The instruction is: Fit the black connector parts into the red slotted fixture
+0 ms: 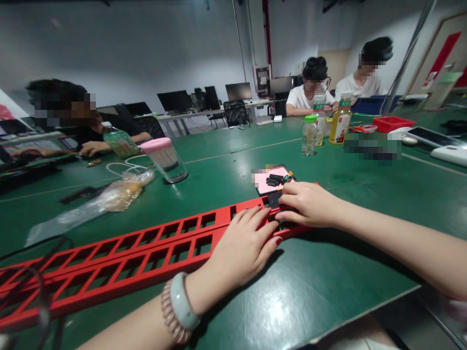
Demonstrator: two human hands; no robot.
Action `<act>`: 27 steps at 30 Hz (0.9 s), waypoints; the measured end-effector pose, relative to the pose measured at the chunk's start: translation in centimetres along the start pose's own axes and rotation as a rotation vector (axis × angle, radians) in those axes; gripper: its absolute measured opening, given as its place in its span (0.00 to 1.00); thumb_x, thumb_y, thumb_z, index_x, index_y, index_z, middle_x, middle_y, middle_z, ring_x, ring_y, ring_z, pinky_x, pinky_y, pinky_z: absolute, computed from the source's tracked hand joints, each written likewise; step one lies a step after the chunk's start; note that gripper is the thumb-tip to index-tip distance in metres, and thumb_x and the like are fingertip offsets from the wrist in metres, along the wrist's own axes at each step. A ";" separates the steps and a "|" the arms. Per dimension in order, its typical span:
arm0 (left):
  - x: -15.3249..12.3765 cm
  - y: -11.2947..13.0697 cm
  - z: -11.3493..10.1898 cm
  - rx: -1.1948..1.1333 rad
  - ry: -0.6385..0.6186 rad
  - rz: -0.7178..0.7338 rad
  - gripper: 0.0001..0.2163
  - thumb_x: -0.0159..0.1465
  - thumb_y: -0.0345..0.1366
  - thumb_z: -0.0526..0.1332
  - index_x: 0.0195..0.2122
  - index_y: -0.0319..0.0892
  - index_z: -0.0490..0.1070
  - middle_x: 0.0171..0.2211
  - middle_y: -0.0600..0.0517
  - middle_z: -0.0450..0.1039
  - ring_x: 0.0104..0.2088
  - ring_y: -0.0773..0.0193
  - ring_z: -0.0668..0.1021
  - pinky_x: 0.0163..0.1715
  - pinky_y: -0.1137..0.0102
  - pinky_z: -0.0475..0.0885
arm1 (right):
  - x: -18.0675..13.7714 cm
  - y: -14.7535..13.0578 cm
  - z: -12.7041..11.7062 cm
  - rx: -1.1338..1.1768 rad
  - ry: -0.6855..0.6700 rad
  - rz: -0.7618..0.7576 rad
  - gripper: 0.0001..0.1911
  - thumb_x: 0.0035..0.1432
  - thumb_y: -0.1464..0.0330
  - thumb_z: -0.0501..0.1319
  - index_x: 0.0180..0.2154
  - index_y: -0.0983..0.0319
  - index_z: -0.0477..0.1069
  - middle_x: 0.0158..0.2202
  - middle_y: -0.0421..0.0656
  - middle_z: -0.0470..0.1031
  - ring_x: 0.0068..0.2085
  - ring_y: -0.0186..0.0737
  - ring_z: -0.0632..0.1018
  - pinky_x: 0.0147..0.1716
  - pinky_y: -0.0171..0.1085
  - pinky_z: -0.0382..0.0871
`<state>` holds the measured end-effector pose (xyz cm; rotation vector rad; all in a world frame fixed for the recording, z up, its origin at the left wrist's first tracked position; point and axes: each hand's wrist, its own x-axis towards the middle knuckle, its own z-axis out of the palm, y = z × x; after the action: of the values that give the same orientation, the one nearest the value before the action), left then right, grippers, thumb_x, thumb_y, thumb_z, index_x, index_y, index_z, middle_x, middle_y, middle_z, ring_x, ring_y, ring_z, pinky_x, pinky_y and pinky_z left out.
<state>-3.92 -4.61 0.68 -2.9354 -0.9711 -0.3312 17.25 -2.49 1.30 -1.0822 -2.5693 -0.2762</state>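
Note:
A long red slotted rack [222,216] lies across the green table, with two rows of rectangular openings. My left hand [243,238] lies over its right part, fingers stretched out and a bangle on the wrist. My right hand [306,204] is closed at the rack's right end, its bent fingers against a small black part [273,200] set at the rack. The fingertips hide much of that part. Just behind it is a small pink-lined tray [260,179] with several black pieces [275,180] on it.
A pink-lidded clear jar [168,163] and a plastic bag [120,192] are to the left. Bottles [341,121] stand at the back right, near a red bin [394,124] and a phone [430,136]. Several people sit around the green table [292,291], whose near edge is at lower right.

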 end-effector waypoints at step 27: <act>0.9 1.5 -0.4 0.110 0.126 -0.075 0.16 0.66 0.38 0.46 0.35 0.37 0.72 0.44 0.44 0.69 0.45 0.55 0.70 0.47 0.59 0.65 | 3.5 5.4 4.1 0.280 -0.118 0.191 0.23 0.62 0.61 0.40 0.53 0.57 0.64 0.59 0.43 0.58 0.59 0.43 0.58 0.56 0.47 0.48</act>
<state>-2.39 -5.30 1.33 -2.7475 -1.0477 -0.4445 17.88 4.78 -0.94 -1.2533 -2.4832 0.1938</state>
